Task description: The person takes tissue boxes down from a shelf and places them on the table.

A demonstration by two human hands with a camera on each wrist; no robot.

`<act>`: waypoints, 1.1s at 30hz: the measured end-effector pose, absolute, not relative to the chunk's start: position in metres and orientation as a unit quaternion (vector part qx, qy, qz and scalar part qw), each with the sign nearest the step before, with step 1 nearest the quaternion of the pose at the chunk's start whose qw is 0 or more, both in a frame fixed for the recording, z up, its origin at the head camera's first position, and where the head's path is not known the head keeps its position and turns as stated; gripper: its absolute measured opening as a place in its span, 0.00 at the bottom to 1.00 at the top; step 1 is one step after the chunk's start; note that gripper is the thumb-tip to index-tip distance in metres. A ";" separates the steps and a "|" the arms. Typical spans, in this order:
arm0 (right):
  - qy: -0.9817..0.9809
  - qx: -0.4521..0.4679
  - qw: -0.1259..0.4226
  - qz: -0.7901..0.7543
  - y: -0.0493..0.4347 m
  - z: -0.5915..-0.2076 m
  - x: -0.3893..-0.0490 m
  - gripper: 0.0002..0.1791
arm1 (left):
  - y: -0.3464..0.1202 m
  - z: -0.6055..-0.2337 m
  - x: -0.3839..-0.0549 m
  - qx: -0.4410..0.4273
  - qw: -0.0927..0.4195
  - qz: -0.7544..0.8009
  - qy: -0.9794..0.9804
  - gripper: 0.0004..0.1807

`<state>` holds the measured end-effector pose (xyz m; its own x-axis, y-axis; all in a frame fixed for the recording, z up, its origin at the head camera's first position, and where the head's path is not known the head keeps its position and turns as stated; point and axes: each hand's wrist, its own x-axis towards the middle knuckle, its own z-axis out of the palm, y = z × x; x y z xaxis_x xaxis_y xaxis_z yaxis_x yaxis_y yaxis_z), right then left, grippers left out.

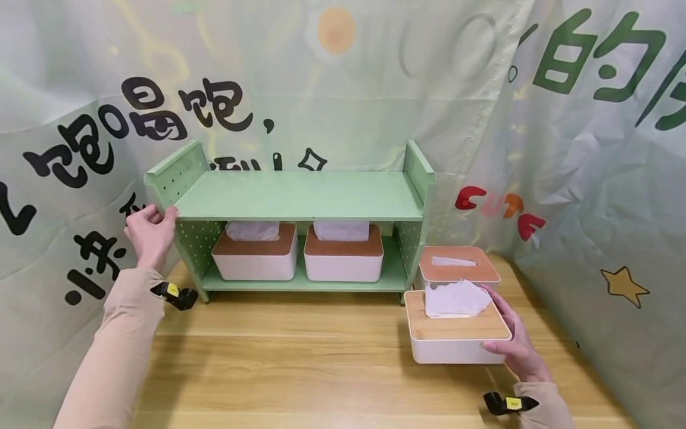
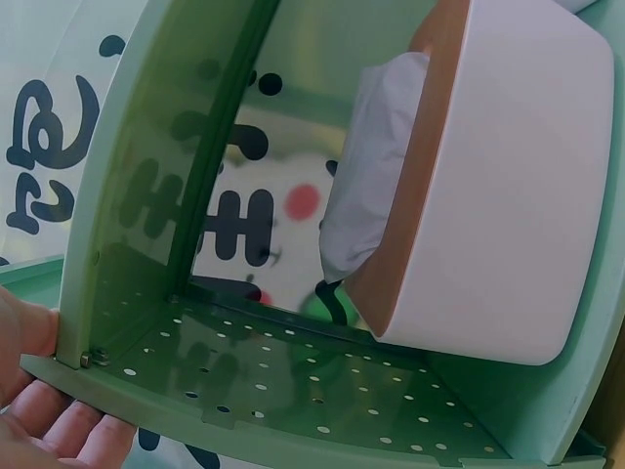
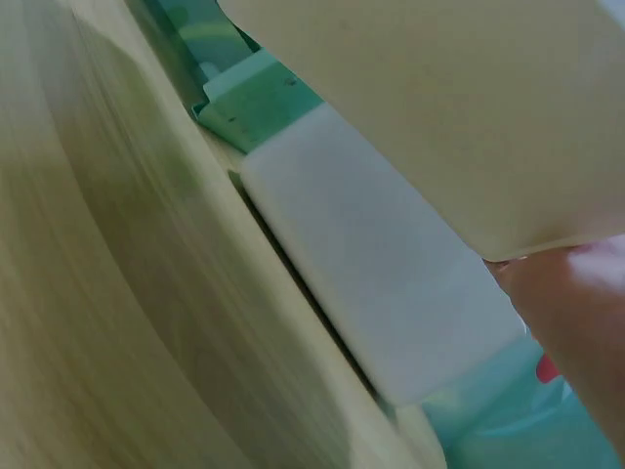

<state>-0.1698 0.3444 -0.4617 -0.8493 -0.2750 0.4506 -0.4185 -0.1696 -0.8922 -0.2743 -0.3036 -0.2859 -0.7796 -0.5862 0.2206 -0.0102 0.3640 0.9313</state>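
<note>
Head view: hands (image 1: 150,235) (image 1: 517,342) grip shelf (image 1: 300,195) (left) and front box (image 1: 455,329) with tissue (image 1: 460,300) (right); rear box (image 1: 485,269) has unclear contents.

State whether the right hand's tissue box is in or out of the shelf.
Out: the right hand holds that tissue box to the right of the green shelf.

green two-tier shelf with perforated sides (image 1: 300,193) on wood-grain table (image 1: 300,357) | lower tier (image 1: 393,271): white rectangular wood-lidded tissue box (image 1: 257,267) left, matching second box (image 1: 343,269) right | right of shelf: third box (image 1: 471,272) | before it: fourth box (image 1: 452,351), in right hand (image 1: 520,348)
</note>
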 end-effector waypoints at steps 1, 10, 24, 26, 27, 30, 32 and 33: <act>-0.642 0.271 0.050 0.715 0.346 -0.463 -0.170 0.53 | -0.304 -0.286 -0.274 0.191 0.272 -0.530 -0.780 0.24; -0.655 0.241 0.047 0.715 0.353 -0.470 -0.169 0.53 | -0.304 -0.285 -0.274 0.193 0.270 -0.527 -0.782 0.24; -0.656 0.236 0.049 0.715 0.364 -0.477 -0.170 0.53 | -0.305 -0.286 -0.274 0.193 0.270 -0.527 -0.782 0.24; -0.660 0.233 0.051 0.713 0.365 -0.478 -0.170 0.53 | -0.304 -0.286 -0.274 0.193 0.271 -0.525 -0.784 0.24; -0.661 0.233 0.050 0.711 0.366 -0.478 -0.169 0.53 | -0.304 -0.286 -0.274 0.193 0.271 -0.524 -0.784 0.24; -0.662 0.233 0.048 0.711 0.367 -0.480 -0.169 0.53 | -0.304 -0.286 -0.274 0.194 0.271 -0.520 -0.787 0.24; -0.664 0.233 0.047 0.709 0.368 -0.481 -0.169 0.53 | -0.304 -0.287 -0.275 0.193 0.272 -0.517 -0.788 0.24; -0.666 0.230 0.047 0.708 0.369 -0.481 -0.169 0.53 | -0.304 -0.287 -0.275 0.193 0.272 -0.516 -0.789 0.24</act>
